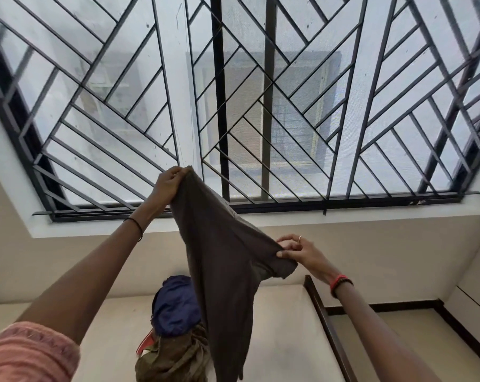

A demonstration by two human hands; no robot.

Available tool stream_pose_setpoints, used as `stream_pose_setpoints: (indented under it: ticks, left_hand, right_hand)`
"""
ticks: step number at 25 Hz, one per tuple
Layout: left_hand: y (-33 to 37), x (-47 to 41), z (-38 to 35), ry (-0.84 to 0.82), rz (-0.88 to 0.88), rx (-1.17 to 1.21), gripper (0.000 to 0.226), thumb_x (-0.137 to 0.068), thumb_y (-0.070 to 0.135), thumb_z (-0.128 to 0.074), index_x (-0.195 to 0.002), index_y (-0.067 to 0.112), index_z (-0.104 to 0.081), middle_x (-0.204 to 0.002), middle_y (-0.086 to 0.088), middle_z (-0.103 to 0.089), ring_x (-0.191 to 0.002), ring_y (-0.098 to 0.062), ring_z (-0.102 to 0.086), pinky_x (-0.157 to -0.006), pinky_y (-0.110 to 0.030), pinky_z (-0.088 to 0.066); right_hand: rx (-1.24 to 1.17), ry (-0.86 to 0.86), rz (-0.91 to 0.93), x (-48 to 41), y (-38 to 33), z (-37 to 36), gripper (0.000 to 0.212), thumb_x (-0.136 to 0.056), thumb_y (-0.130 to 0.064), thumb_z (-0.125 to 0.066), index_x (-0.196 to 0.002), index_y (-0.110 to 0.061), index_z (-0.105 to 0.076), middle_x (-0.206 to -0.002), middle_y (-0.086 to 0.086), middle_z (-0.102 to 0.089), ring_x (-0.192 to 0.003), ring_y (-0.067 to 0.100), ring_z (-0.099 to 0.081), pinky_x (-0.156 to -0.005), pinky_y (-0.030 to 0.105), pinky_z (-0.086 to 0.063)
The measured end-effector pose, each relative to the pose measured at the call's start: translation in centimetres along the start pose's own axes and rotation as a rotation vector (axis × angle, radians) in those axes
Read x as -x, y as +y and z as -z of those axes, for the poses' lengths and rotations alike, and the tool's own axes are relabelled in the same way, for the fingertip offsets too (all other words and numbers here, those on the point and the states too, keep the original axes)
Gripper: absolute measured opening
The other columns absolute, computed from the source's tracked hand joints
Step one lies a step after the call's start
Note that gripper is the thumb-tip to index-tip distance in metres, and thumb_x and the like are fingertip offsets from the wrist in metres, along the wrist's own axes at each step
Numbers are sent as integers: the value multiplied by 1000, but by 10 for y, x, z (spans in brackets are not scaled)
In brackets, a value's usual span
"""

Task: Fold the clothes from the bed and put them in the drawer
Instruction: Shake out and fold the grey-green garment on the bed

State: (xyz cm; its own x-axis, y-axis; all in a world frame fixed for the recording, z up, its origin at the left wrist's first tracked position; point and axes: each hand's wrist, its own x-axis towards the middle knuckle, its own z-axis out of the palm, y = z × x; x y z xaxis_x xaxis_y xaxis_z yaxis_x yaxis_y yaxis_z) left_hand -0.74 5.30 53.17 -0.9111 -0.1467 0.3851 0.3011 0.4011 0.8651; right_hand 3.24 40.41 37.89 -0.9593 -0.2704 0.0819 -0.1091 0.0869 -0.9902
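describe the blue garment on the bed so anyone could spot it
Below the big barred window lies a cream bed, with a heap of clothes near its middle. The blue garment is the crumpled one at the heap's window end, next to an olive-brown piece; nothing else there is blue.

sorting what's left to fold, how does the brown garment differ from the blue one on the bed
The brown garment hangs stretched aloft; the blue garment lies crumpled on the bed. Left hand and right hand grip the brown garment; no hand touches the blue garment. Neither is folded.
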Motion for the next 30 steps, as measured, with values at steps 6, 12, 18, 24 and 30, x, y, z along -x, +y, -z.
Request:
stream_pose_setpoints:
  ticks: [6, 12, 18, 24, 30]
  left_hand:
    - [-26, 6, -6, -11, 13, -31, 22, -98, 28, -50, -96, 12, -66, -95, -9, -63, -87, -12, -51, -68, -18, -37]
    - [-14, 10, -22, -19, 17, 46, 25, -99, 32, -46, -96, 14, -63, -84, -1, -57, -71, -4, -47, -57, -12, -36]
    - [-11, 3, -38, -51, 55, 24, 27, -100, 31, -43, -103, 10, -61, -92, -6, -58, -82, -14, -49, -64, -23, -38]
    - [7, 11, -57, -92, 40, 281, 22, -101, 31, -42, -101, 21, -61, -86, 4, -58, -74, -5, -49, -58, -19, -38]
    - [33, 9, -72, -250, 63, 514, 21, -102, 29, -42, -94, 24, -60, -87, 1, -61, -78, -10, -56, -72, -24, -49]
  right_hand:
    - [79, -241, -150, -1, -34, 37, 24, -83, -8, -66, -101, 8, -66, -92, 9, -69, -85, 15, -63, -77, 20, -52]
    - [121, -171, -190, 7, -42, 43, 10, -83, -6, -67, -79, -12, -60, -74, 0, -64, -70, 10, -56, -60, 16, -44]
    - [-125, 17, -104, 18, -51, 56, 20, -81, -1, -67, -74, -10, -51, -51, -9, -48, -52, 2, -49, -53, 13, -45]
    - [62, -159, -280, 29, -41, 45, 22, -75, -12, -75, -91, -5, -62, -74, 1, -63, -67, 9, -59, -59, 16, -47]
    - [-136, 18, -360, 33, -9, -56, 32, -101, -29, -43, -79, -13, -60, -65, -2, -62, -59, 5, -57, -55, 17, -45]
